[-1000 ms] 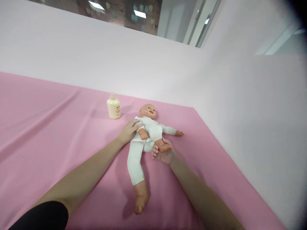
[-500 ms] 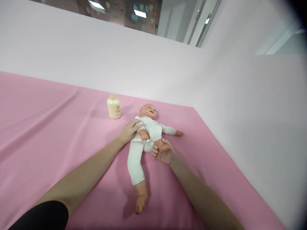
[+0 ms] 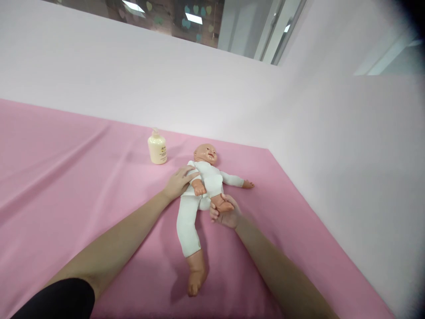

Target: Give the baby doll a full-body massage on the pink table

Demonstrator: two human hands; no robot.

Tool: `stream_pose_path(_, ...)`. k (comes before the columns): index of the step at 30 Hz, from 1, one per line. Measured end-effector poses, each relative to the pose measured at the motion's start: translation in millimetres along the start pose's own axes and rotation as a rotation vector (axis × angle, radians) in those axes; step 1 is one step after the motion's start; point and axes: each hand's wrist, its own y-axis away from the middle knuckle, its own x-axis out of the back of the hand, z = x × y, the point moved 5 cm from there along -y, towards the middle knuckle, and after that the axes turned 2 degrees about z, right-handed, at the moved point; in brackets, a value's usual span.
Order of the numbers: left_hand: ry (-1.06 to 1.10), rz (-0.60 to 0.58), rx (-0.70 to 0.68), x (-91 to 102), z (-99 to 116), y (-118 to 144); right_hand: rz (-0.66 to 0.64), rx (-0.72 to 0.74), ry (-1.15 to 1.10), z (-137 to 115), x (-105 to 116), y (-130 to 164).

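A baby doll [image 3: 188, 223] in a white cloth suit lies on its back, its head away from me and turned to the right. My left hand [image 3: 178, 182] curls over the doll's arm and side at the left, with fingers across the white sleeve. Around the ankle of the doll's raised, bent leg, my right hand [image 3: 229, 215] is closed from beneath, the bare foot [image 3: 223, 204] showing above my palm. The doll's other leg stretches straight toward me. Its far arm [image 3: 234, 179] lies out to the right.
A cream pump bottle [image 3: 157, 149] stands left of the doll's head. Pink cloth [image 3: 99, 186] with some creases covers the surface. A white wall [image 3: 149, 79] runs behind, another wall [image 3: 358, 146] rises at the right, and a window [image 3: 179, 22] is at the top.
The doll's bent leg has shifted very slightly, its foot a little to the left in my right hand. My left hand stays in the same place.
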Motion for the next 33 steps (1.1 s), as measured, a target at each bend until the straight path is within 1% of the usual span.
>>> stream_pose_path(3, -0.013, 0.006, -0.012, 0.5, 0.6, -0.3, -0.003, -0.003, 0.005, 0.7, 0.2, 0.0)
stream_pose_path(9, 0.000, -0.004, 0.009, 0.1, 0.0, -0.7, -0.020, 0.019, 0.056, 0.4, -2.9, 0.7)
stream_pose_path(15, 0.038, -0.020, 0.090, -2.6, -5.3, 1.3, -0.033, 0.041, 0.137, 3.0, -3.4, 2.6)
stream_pose_path(18, 0.067, -0.009, 0.132, -2.8, -8.4, 2.3, -0.084, 0.011, 0.193, 7.1, -2.2, 3.0)
stream_pose_path(22, 0.136, 0.032, 0.202, -2.6, -13.4, 3.3, -0.196, -0.019, 0.217, 11.4, -3.1, 3.3)
stream_pose_path(27, 0.253, 0.118, 0.294, -1.9, -20.4, 3.7, -0.241, -0.026, 0.231, 13.3, -3.1, 3.8)
stream_pose_path(30, 0.309, 0.157, 0.316, -1.2, -22.4, 3.4, -0.272, -0.095, 0.250, 17.7, -4.2, 5.1)
stream_pose_path(33, 0.318, 0.174, 0.341, -1.0, -24.0, 3.6, -0.318, -0.163, 0.259, 23.2, -6.1, 7.5)
